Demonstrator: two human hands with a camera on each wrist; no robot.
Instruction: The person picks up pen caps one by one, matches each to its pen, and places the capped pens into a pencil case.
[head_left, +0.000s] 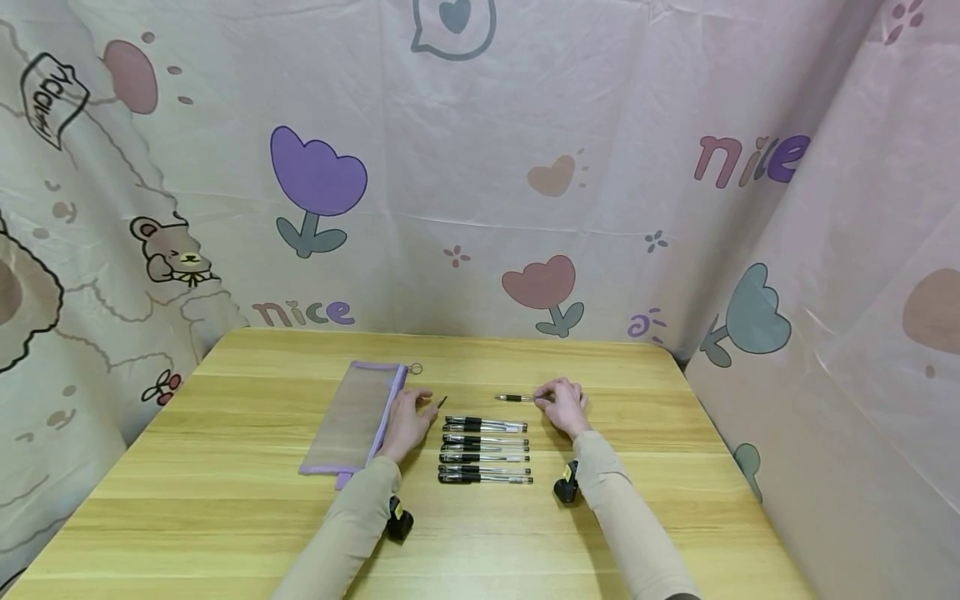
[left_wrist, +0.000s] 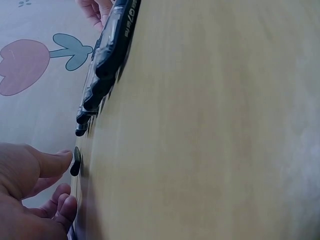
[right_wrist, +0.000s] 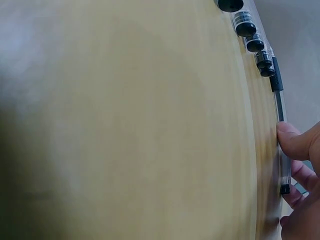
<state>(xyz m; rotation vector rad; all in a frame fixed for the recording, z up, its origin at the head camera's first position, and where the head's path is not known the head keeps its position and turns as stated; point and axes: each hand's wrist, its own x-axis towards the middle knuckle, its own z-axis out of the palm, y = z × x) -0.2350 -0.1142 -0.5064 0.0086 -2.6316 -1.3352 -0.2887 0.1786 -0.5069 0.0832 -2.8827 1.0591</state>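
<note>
My left hand (head_left: 408, 421) is beside the mesh pouch, its thumb and fingertip at a small black pen cap (left_wrist: 75, 161). It seems to pinch the cap, though the contact is partly hidden. On the far side of the pens, my right hand (head_left: 564, 404) pinches the clear barrel of an uncapped gel pen (right_wrist: 283, 107) near its back end. The pen lies level, tip pointing left toward the cap, with its black grip exposed. Between the forearms several capped black gel pens (head_left: 467, 457) lie in a stacked row, caps to the left.
A see-through zip pouch (head_left: 352, 417) with purple edging lies flat at the left, partly behind my left hand. Its zipper ring (head_left: 416, 368) points to the back. Wood-grain table (head_left: 615, 367) reaches to a printed curtain (head_left: 450, 167) behind.
</note>
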